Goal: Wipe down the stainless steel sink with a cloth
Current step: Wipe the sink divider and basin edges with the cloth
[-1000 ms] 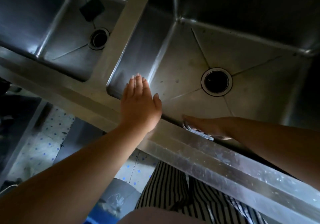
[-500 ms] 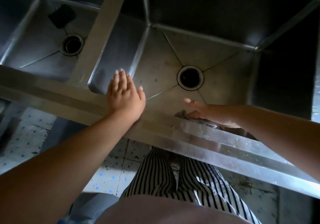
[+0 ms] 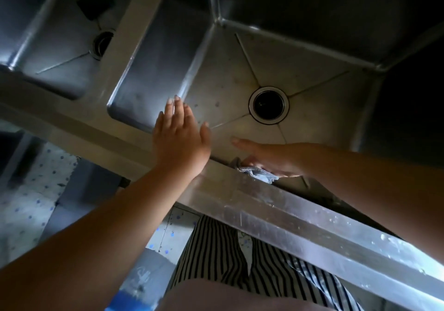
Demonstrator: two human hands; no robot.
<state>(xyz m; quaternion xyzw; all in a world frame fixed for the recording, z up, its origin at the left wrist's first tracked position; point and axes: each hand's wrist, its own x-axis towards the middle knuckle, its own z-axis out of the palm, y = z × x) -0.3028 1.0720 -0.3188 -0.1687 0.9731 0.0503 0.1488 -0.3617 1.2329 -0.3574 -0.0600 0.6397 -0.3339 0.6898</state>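
The stainless steel sink (image 3: 307, 53) has two basins; the right basin lies below me with a round drain (image 3: 268, 105) in its floor. My right hand (image 3: 271, 158) reaches in from the right and presses a pale blue-grey cloth (image 3: 259, 175) against the inner side of the front rim, thumb stretched out to the left. Most of the cloth is hidden under that hand. My left hand (image 3: 179, 140) rests flat on the front rim near the basin's left corner, fingers apart, holding nothing.
The front rim (image 3: 300, 229) runs diagonally toward the lower right and is speckled with water drops. The left basin (image 3: 60, 46) holds a dark square object (image 3: 95, 0) near its own drain (image 3: 102, 43). Below the rim are striped trousers and a dotted tile floor.
The view has shifted and closed in on the right basin. My right hand with the cloth has stayed at the front rim, moving slightly along it. My left hand stays flat on the rim.
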